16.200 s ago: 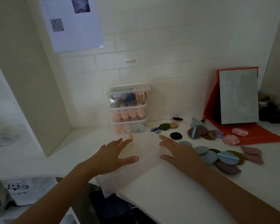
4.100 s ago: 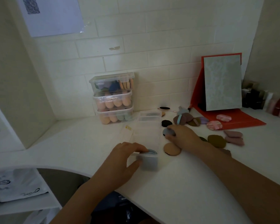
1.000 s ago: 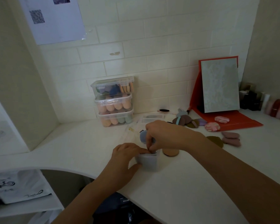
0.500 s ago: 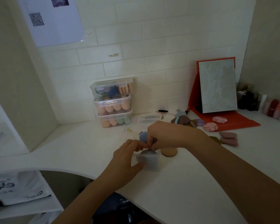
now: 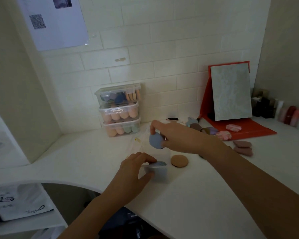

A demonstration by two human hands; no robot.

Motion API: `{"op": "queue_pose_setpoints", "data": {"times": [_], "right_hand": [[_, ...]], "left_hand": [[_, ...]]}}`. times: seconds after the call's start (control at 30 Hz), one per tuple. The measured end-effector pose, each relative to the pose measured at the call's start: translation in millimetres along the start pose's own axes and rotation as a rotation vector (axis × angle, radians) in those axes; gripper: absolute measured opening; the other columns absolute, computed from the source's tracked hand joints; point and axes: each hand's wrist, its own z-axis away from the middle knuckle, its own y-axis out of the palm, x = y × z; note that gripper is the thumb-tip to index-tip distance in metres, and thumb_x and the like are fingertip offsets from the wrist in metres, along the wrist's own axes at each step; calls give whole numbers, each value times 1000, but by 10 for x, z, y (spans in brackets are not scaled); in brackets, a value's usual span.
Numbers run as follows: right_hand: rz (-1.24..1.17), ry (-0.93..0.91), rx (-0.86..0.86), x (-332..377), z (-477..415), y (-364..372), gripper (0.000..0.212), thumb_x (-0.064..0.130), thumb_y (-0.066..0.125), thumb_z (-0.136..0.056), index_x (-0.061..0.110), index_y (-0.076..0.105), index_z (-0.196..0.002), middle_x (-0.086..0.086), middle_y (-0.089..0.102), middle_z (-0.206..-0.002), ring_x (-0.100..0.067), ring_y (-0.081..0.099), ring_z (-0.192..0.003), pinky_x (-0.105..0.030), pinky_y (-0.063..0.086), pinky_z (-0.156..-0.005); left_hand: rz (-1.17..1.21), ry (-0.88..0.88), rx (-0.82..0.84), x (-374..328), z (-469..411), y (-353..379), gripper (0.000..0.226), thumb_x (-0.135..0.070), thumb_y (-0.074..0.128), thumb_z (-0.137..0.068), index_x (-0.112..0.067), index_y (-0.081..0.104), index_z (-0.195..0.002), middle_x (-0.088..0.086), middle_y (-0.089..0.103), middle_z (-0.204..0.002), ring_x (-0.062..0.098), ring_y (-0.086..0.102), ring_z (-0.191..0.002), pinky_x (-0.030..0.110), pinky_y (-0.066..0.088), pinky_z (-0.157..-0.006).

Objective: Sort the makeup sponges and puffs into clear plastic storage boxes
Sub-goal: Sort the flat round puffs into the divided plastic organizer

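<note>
3 stacked boxes (image 5: 119,110) full; L hand (image 5: 134,171) grips open box (image 5: 160,175), R hand (image 5: 179,139) pinches blue puff (image 5: 155,140); many puffs (image 5: 242,144) left loose.

The white counter (image 5: 179,204) bears stacked clear boxes (image 5: 119,109), an open box (image 5: 160,175), loose puffs (image 5: 242,144) and a mirror (image 5: 230,94).

We record a white counter (image 5: 197,195) set against a pale tiled wall (image 5: 162,57). A paper sheet (image 5: 59,23) bearing a QR code (image 5: 37,21) hangs on the wall at upper left. At the right rear, a mirror (image 5: 230,92) leans tilted in a red stand (image 5: 255,130); beside it a row of small bottles (image 5: 280,111) lines the side wall. On a lower shelf (image 5: 24,225) at left lies a white bag (image 5: 19,202) with black lettering.
</note>
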Motion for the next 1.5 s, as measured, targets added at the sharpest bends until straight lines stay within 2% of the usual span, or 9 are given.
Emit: {"op": "queue_pose_setpoints", "data": {"times": [0.2,0.37,0.57,0.67,0.9,1.1,1.2,1.33,1.5], "right_hand": [[59,3,89,-5,-34,67,36,3,45,-93,16,48,-126,2,53,-89,-8,45,-69,-24,40,-64],[75,-14,85,30,12,59,26,25,53,-94,17,55,-118,-2,64,-106,-14,58,-89,-27,48,-76],[44,-8,174,9,-14,80,28,14,49,-94,18,69,-113,0,70,-106,-15,63,-92,-32,52,-86],[-9,0,144,-56,-42,106,23,15,55,-92,17,71,-107,1,71,-100,-13,63,-86,-30,53,-82],[-434,77,17,-283,-27,-17,7,22,64,-88,18,69,-87,7,72,-77,2,53,-51,-11,43,-50],[-335,428,-468,-945,-222,-98,22,23,57,-93,15,64,-112,1,63,-110,-10,56,-90,-19,43,-76],[-338,562,-455,-1360,-363,-56,35,21,53,-95,14,54,-130,-9,54,-131,-18,53,-108,-21,36,-81],[-296,622,-333,-1723,-577,88,37,18,48,-97,13,51,-133,-12,51,-135,-25,50,-117,-21,35,-85],[-183,666,-350,-1835,-703,231,34,7,40,-99,5,55,-129,-17,55,-130,-30,52,-116,-29,38,-97]], "left_hand": [[-1,-14,34,-16,-24,-38,32,-32,64,-83,-54,42,-93,-32,48,-101,-8,43,-106,15,37,-91],[43,-81,9,-59,-115,-111,27,-44,67,-79,-45,47,-98,-26,49,-103,-10,48,-96,3,38,-75],[-5,-119,48,-71,-288,-176,22,-48,58,-83,-42,49,-102,-26,50,-102,-8,50,-92,9,39,-72],[-43,-102,105,-69,-378,-231,14,-42,64,-82,-46,53,-91,-26,52,-94,-6,46,-95,15,33,-80],[-25,-143,233,5,-543,-195,9,-42,63,-83,-37,65,-90,-20,61,-82,-9,53,-84,7,34,-66],[-29,-168,111,48,-596,-59,12,-37,60,-87,-28,68,-89,-25,55,-76,-11,49,-79,5,31,-69],[13,-186,63,70,-614,21,17,-38,56,-89,-26,68,-87,-20,58,-78,-8,50,-81,5,31,-70],[20,-155,-6,91,-630,100,34,-41,45,-94,-18,67,-80,-6,62,-76,0,49,-85,12,32,-70],[50,-171,-27,131,-616,124,26,-39,45,-93,-28,64,-79,-13,60,-77,-2,47,-90,26,38,-83]]}}
